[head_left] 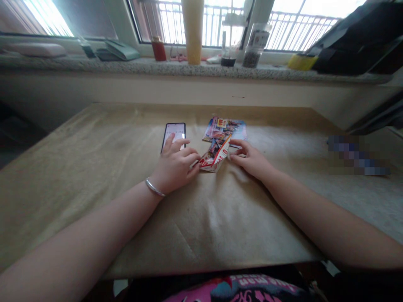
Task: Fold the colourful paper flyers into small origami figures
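My left hand (178,165) lies over the lower part of a phone (175,129), one fingertip on its lit screen. The fingers are spread, and its thumb side touches the left corner of a folded paper (217,155). Red and white printing shows on this paper, which is creased at an angle. At its right edge is my right hand (248,158), fingers slightly curved and apart, the tips touching or very near the paper. Just behind lie colourful printed leaflets (231,128), partly overlapped by the folded paper. A silver bangle (154,188) circles my left wrist.
A tan cloth-like cover (189,226) spreads over the table. Along the stone windowsill (126,66) stand a red-brown jar (158,49), a tall yellowish cylinder (193,33), clear containers (253,48) and a dark bag (359,40). A blurred bluish object (357,155) rests at the right.
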A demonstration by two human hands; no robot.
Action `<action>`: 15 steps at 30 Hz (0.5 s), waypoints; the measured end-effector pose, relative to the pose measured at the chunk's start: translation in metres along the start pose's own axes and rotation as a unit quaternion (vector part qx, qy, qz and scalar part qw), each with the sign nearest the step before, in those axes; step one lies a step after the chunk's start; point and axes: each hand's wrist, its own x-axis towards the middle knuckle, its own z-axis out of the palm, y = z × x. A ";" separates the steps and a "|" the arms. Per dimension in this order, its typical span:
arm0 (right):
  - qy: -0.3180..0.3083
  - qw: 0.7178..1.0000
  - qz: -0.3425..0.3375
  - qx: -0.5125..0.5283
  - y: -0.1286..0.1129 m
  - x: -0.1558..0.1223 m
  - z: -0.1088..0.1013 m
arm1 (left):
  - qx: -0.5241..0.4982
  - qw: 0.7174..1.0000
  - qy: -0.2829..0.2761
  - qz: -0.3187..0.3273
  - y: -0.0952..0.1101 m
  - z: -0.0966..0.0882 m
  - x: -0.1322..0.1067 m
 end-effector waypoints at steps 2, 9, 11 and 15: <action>-0.009 1.000 -0.013 -0.009 0.001 0.000 -0.002 | 0.007 1.000 -0.009 0.013 0.003 -0.002 -0.001; -0.037 0.999 -0.018 -0.017 0.008 0.002 -0.009 | 0.029 0.998 -0.030 0.046 0.007 -0.004 -0.001; -0.039 0.998 -0.031 -0.024 0.008 0.002 -0.008 | 0.049 0.996 -0.038 0.063 0.008 -0.005 -0.001; -0.055 0.997 -0.051 -0.033 0.006 0.001 -0.004 | 0.054 0.995 -0.039 0.078 0.009 -0.006 0.001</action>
